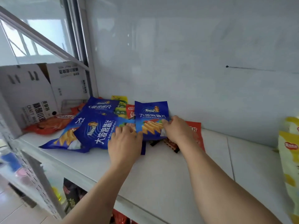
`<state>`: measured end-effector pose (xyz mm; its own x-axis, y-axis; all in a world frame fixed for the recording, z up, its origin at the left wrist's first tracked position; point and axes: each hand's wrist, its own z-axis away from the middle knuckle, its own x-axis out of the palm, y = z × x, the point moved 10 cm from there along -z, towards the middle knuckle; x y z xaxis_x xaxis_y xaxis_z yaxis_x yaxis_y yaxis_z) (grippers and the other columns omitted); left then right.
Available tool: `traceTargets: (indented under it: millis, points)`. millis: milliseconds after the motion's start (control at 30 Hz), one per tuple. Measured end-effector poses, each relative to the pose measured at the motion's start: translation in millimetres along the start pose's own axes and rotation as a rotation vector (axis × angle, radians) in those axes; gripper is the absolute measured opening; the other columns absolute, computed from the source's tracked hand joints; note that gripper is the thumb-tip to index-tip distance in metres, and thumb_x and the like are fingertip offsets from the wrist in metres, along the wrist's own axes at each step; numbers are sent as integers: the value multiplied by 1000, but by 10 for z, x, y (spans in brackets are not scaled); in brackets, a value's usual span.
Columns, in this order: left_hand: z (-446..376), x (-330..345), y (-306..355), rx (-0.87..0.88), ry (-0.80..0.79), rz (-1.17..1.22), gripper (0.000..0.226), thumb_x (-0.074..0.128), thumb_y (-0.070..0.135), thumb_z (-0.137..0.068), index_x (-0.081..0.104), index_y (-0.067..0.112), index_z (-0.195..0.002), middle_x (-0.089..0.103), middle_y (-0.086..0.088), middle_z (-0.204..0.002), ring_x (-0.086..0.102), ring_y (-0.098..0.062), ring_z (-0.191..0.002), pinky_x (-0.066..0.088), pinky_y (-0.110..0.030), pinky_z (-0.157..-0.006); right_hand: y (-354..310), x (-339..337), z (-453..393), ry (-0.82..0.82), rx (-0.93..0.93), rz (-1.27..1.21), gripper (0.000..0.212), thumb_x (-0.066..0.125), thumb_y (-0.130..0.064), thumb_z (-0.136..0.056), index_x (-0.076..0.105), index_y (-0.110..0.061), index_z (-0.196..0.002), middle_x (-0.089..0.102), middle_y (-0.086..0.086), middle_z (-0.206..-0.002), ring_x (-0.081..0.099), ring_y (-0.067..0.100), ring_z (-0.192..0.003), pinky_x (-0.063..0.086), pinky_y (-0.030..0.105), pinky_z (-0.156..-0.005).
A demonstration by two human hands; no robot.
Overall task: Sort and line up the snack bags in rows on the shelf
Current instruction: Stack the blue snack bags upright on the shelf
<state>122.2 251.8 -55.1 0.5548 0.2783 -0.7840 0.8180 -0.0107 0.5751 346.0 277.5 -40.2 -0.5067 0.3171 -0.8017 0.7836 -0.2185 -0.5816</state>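
Head view: both hands grip one upright blue chip bag (151, 120) near the shelf's (161, 172) back edge, left hand (125, 139) at its lower left corner, right hand (176, 130) nearer, on its right side; other blue bags (95, 131) lie flat leftward.

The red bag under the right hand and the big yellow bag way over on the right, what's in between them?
In the head view, nothing: only bare white shelf lies between the red bag and the yellow bag.
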Motion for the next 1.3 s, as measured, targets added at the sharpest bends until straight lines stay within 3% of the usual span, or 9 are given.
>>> traceTargets:
  millis: [167, 400, 500, 600, 700, 833, 967, 1133, 1300]
  points:
    - [-79, 46, -191, 37, 58, -186, 72, 32, 67, -97, 38, 19, -150, 37, -2, -157, 27, -26, -147, 16, -45, -121, 25, 325, -175, -83, 141, 43, 79, 32, -76, -90, 60, -11, -125, 69, 13, -121, 64, 33, -110, 50, 39, -86]
    - [-388, 10, -407, 174, -11, -226, 51, 26, 52, -104, 41, 32, -148, 32, 8, -160, 17, -19, -152, 2, -48, -124, -98, 591, -139, -126, 166, 110, 93, 31, -86, -80, 47, -19, -142, 55, 14, -142, 49, 39, -131, 37, 51, -109]
    - [-508, -30, -536, 224, -16, -287, 54, 28, 54, -104, 34, 33, -154, 27, 9, -163, 11, -21, -154, 0, -51, -124, -132, 736, -154, -169, 170, -35, 97, 40, -91, -60, 51, -27, -132, 65, 5, -128, 58, 33, -120, 41, 54, -105]
    - [-626, -148, -734, 173, 9, -324, 73, 32, 67, -98, 19, 29, -159, 14, -1, -168, 1, -32, -155, 1, -52, -124, -232, 637, -62, -41, 188, -220, 59, 68, -71, -71, 49, -23, -100, 65, -4, -101, 63, 23, -101, 49, 49, -96]
    - [-734, -228, -869, 128, 20, -316, 101, 35, 81, -87, 10, 18, -161, 5, -11, -169, -3, -38, -155, 0, -53, -123, -241, 510, 23, 96, 178, -315, 37, 74, -41, -87, 47, -24, -105, 60, -6, -100, 61, 18, -99, 50, 42, -95]
    - [-830, -219, -1043, 65, -59, -270, 121, 38, 89, -78, 1, 8, -160, -1, -17, -168, 3, -42, -154, 2, -55, -124, -194, 513, 164, 142, 234, -564, 46, 74, -30, -91, 50, -16, -128, 60, -6, -108, 62, 12, -91, 51, 22, -64]
    - [-824, -224, -1166, 29, -107, -211, 132, 40, 93, -72, -1, 1, -158, 3, -21, -167, 5, -41, -154, 2, -53, -125, -145, 580, 233, 165, 285, -550, 69, 76, -36, -87, 47, -9, -143, 58, 4, -138, 61, 25, -118, 52, 37, -90]
    - [-841, -255, -1137, 62, -127, -233, 129, 38, 92, -74, -1, 1, -158, 17, -20, -166, 6, -38, -155, 0, -51, -124, -208, 633, 261, 119, 261, -526, 23, 73, -28, -91, 63, -14, -106, 71, 8, -114, 64, 13, -82, 54, 36, -82]
    - [-805, -353, -930, 220, -45, -28, 108, 69, 54, -86, 2, 13, -160, 30, -11, -162, 18, -33, -153, 16, -47, -123, -173, 694, 249, 134, 298, -572, 69, 74, -37, -89, 46, -8, -145, 59, 8, -137, 61, 26, -117, 49, 35, -88]
